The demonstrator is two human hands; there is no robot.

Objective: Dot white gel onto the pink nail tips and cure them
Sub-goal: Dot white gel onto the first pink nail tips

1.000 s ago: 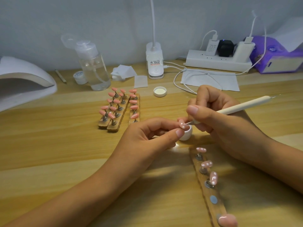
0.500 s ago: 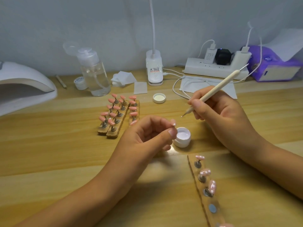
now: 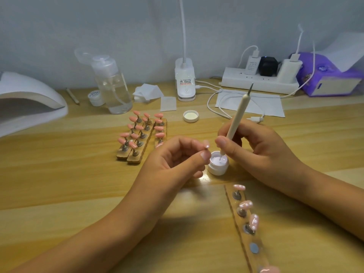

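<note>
My left hand (image 3: 173, 160) pinches one small pink nail tip (image 3: 206, 143) on its stud between thumb and forefinger, held just left of the open white gel pot (image 3: 218, 164). My right hand (image 3: 256, 148) grips a cream dotting pen (image 3: 236, 119) nearly upright, its lower point dipped into the white gel. A wooden strip (image 3: 244, 223) in front of me carries three pink tips with white dots (image 3: 246, 204) and a bare metal disc. Three strips of plain pink tips (image 3: 141, 134) lie further back on the left.
The white curing lamp (image 3: 29, 99) stands at the far left. A clear pump bottle (image 3: 112, 85), a small jar (image 3: 95, 97), wipes (image 3: 147, 91), the pot's lid (image 3: 191, 116), a desk lamp base (image 3: 185, 79), a power strip (image 3: 260, 79) with cables and a purple tissue pack (image 3: 325, 77) line the back.
My right hand lifted the pen off the nail tip, swung it upright and lowered its point into the gel pot. The left hand kept holding the tip, turned slightly.
</note>
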